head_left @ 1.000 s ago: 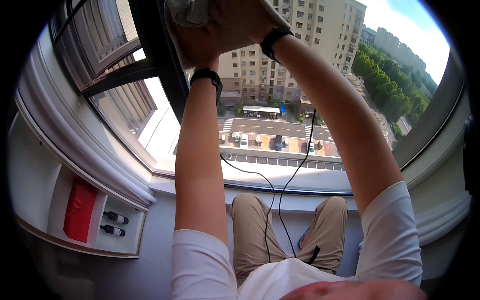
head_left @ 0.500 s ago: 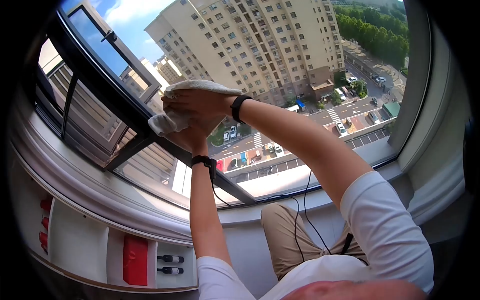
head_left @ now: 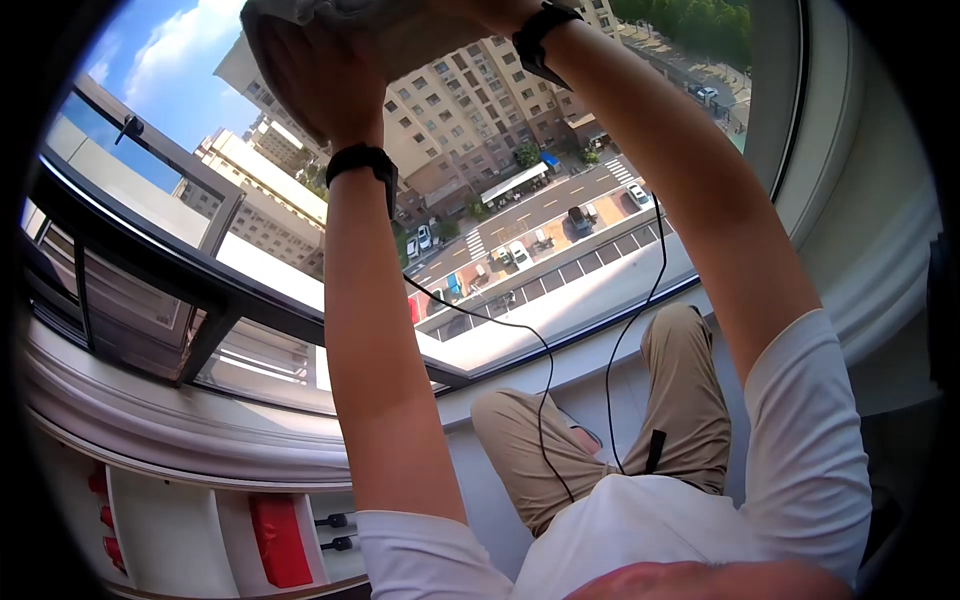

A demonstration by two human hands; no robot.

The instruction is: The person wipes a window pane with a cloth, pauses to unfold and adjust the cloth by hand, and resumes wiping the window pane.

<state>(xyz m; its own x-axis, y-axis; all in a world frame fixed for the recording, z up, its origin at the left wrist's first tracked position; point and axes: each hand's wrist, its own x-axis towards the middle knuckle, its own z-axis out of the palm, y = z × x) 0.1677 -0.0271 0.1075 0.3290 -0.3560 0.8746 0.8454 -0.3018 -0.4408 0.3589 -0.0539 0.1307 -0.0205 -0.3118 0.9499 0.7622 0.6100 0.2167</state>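
A light grey cloth (head_left: 410, 38) is up at the top edge of the view, in front of the window glass (head_left: 430, 150). My left hand (head_left: 325, 80) grips its left part, with the fingers partly hidden in shadow and folds. At the cloth's right end is my right hand (head_left: 492, 12), cut off by the top of the view, so its fingers hardly show. Both arms are raised and stretched forward. Each wrist wears a black band, and a thin black cable (head_left: 500, 322) runs down from the left one.
The dark window frame (head_left: 260, 295) crosses on the left, beside an open window sash (head_left: 160, 145). Below it, a shelf unit (head_left: 165, 530) holds a red box (head_left: 280, 540) and dark bottles (head_left: 335, 543). Buildings and a street with parked cars lie outside, far below.
Both hands and the cloth have moved up, away from the dark frame bar to the top edge of the view. My hands are farther apart, and the view has shifted.
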